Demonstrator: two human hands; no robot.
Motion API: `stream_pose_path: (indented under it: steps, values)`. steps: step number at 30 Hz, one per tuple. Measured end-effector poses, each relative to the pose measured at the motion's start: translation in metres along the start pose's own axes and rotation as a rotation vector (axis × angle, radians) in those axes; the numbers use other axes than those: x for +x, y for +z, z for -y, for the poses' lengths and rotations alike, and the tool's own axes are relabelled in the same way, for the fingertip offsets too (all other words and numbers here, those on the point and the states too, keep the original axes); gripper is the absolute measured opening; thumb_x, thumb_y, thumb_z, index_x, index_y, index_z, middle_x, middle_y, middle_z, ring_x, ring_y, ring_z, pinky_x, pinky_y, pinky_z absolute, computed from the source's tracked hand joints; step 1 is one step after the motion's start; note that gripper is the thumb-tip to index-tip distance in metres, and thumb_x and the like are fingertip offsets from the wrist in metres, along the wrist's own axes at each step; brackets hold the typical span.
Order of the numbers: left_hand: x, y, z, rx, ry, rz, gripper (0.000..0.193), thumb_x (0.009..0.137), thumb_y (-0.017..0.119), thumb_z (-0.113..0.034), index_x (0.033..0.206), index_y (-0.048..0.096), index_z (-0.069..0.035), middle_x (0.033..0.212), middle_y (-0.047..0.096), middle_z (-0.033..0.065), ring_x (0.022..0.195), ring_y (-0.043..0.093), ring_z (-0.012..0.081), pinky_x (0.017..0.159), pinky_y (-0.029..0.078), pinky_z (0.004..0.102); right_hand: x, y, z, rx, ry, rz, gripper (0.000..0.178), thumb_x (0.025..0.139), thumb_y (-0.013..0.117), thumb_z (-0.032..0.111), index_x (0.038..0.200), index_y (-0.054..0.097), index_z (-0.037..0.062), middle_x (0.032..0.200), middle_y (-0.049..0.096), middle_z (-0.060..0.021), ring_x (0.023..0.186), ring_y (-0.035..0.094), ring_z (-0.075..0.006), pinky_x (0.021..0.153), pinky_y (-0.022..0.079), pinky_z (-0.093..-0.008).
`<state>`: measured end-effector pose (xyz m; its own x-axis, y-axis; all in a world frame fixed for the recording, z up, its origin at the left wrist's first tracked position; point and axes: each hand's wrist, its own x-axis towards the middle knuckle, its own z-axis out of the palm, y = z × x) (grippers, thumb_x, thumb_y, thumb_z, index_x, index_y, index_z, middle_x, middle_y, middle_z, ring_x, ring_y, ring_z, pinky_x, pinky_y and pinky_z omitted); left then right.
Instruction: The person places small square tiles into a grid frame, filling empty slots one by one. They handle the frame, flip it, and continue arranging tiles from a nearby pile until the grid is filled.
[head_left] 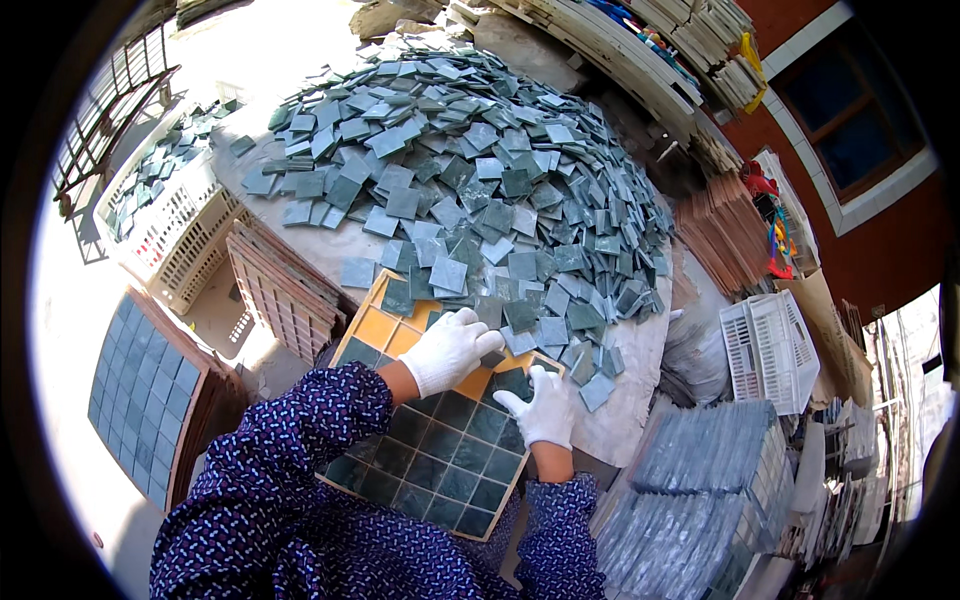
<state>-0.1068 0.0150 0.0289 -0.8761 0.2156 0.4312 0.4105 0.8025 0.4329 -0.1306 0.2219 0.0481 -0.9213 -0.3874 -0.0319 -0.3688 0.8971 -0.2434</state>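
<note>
while left hand (pixel 447 352) curled, pinch indiscernible, right hand (pixel 543 408) spread thumb from forefinger; green square tile (pixel 513 381), if seated askew, risked jamming in yellow gridded tray (pixel 376 327).

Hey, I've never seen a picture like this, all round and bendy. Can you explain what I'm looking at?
There's no machine here: it's a person's own two hands, in white gloves. The single picture comes from a wide fisheye camera on their head, looking down, so straight edges bend and the corners go black.

A big heap of square green-grey tiles lies on a pale sheet. Nearer the person is a yellow gridded tray, partly filled with darker tiles. The left hand is over the tray; I can't tell whether its fingers hold a tile. The right hand is at the tray's right side, thumb and forefinger spread near a tile.
</note>
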Motion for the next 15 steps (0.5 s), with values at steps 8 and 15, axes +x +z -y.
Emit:
stream_pose_path:
  steps: [8, 15]
  values:
    - [-0.039, -0.002, 0.006, -0.16, -0.114, -0.116, 0.022, 0.077, 0.064, -0.008, 0.098, 0.058, -0.008, 0.09, 0.062, 0.0085, 0.09, 0.057, 0.0293, 0.08, 0.047, 0.0378, -0.008, 0.004, -0.01, 0.221, -0.15, 0.088, 0.056, 0.072, 0.074, 0.021, 0.122, 0.052, 0.0107, 0.118, 0.051, -0.0142, 0.108, 0.055, -0.0337, 0.09, 0.048, -0.0415]
    - [-0.055, -0.012, 0.002, -0.125, -0.42, -0.142, 0.028, 0.08, 0.061, -0.011, 0.107, 0.059, -0.007, 0.095, 0.063, 0.0141, 0.094, 0.057, 0.0346, 0.083, 0.046, 0.0423, -0.012, -0.006, 0.004, 0.295, -0.272, 0.366, 0.062, 0.071, 0.078, 0.026, 0.123, 0.049, 0.0091, 0.123, 0.049, -0.0151, 0.11, 0.054, -0.0346, 0.091, 0.047, -0.0421]
